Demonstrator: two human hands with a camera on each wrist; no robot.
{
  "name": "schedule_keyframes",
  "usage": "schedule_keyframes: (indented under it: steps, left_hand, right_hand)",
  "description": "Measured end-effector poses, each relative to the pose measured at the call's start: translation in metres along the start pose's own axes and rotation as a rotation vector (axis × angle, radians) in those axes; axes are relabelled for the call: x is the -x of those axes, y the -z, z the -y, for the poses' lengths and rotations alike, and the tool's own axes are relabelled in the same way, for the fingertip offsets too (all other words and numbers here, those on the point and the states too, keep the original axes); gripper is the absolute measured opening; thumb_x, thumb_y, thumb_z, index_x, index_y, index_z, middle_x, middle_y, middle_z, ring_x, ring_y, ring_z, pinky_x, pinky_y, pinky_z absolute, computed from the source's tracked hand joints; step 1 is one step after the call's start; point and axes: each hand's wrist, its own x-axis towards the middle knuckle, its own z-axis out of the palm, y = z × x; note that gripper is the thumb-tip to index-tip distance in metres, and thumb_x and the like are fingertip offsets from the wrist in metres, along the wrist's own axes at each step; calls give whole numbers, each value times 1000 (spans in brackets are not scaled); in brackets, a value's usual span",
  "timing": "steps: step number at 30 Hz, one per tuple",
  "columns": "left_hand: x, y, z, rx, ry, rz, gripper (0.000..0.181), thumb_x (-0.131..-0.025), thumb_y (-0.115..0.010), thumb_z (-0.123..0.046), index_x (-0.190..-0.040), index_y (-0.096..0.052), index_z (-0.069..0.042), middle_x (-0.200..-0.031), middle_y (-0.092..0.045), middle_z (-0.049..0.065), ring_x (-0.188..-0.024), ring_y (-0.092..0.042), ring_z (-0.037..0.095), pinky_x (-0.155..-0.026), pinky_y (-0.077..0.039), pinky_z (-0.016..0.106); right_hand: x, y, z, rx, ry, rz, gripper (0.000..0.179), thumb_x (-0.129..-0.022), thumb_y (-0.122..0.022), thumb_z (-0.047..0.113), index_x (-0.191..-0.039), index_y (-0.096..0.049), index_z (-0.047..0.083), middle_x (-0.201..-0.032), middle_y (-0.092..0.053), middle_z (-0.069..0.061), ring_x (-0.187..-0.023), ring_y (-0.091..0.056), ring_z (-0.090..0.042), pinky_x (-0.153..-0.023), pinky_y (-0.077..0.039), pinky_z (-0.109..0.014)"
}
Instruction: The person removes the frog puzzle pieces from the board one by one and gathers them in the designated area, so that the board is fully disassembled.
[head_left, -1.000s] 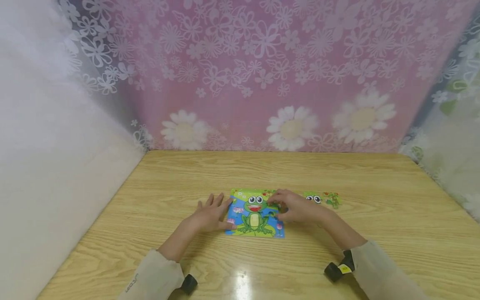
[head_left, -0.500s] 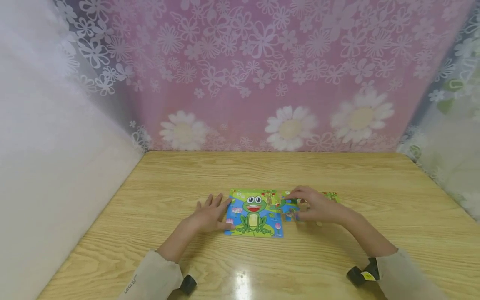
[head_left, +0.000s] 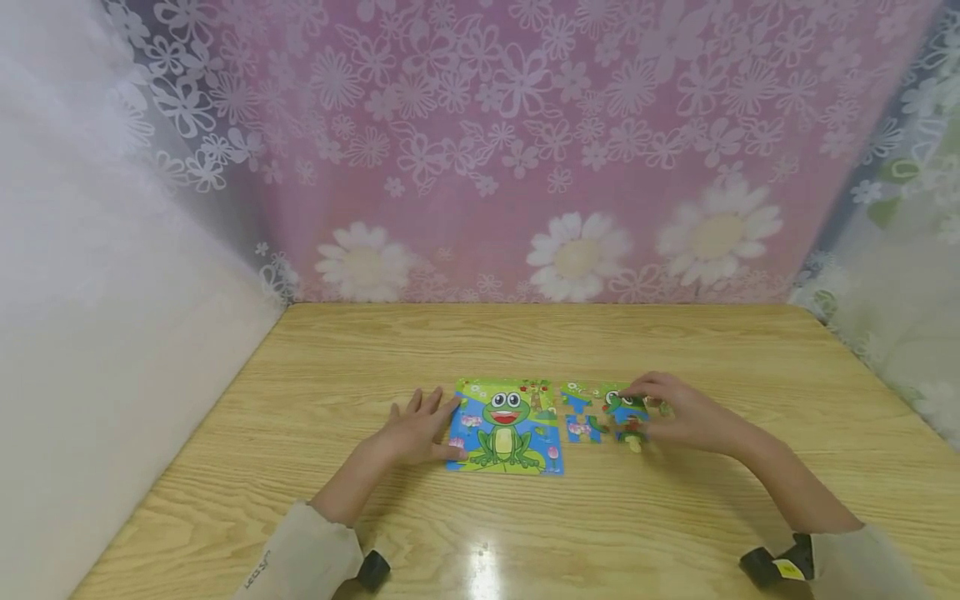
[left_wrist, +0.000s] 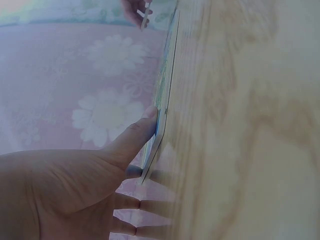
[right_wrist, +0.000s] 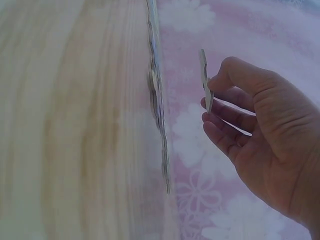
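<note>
- Flowered backdrop behind wood-grain surface.
- Left hand, spread, rests against the frog board.
- Right hand pinches a piece over loose pieces alongside; likely mid-transfer, needing level release.

The head view looks forward and down over the table from farthest off. The wrist views skim it low and sideways, close to the left hand and right hand. Head and left-wrist views share both hands; all three catch the flowered cloth.

Two hands, one frog board, pieces (at least four).
</note>
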Motion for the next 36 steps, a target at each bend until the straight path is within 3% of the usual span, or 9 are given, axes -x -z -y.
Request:
schedule_keyframes:
  steps: [12, 17, 36]
  left_hand:
    - [-2, -2, 4, -6, -5, -1, 85, -83, -59, -53, -148, -21, -13, -150, -10, 20, -133, -2, 45, -95, -4, 69]
    - [-2, -2, 4, -5, -3, -2, 85, -83, -59, -53, -148, -20, -14, -150, -10, 20, -133, -1, 45, -95, -4, 69]
    - [-1, -1, 2, -2, -5, -2, 85, -83, -59, -53, -147, -21, -13, -150, -10, 20, -133, -2, 45, -95, -5, 69]
  right_hand:
    - [25, 9, -22, 16, -68, -1, 41, -79, -68, 2, -119, -58, 1, -114, -51, -13, -97, -51, -30, -74, -46, -45]
    - [32, 11, -28, 14, -88, -3, 41, -77, -68, 1, -117, -59, 0, -113, -51, -15, -93, -51, -30, -68, -46, -42]
    - [40, 6, -46, -25, -112, 29, 40, -75, -70, 1, -114, -62, 3, -107, -50, -8, -81, -48, -16, -63, -44, -30]
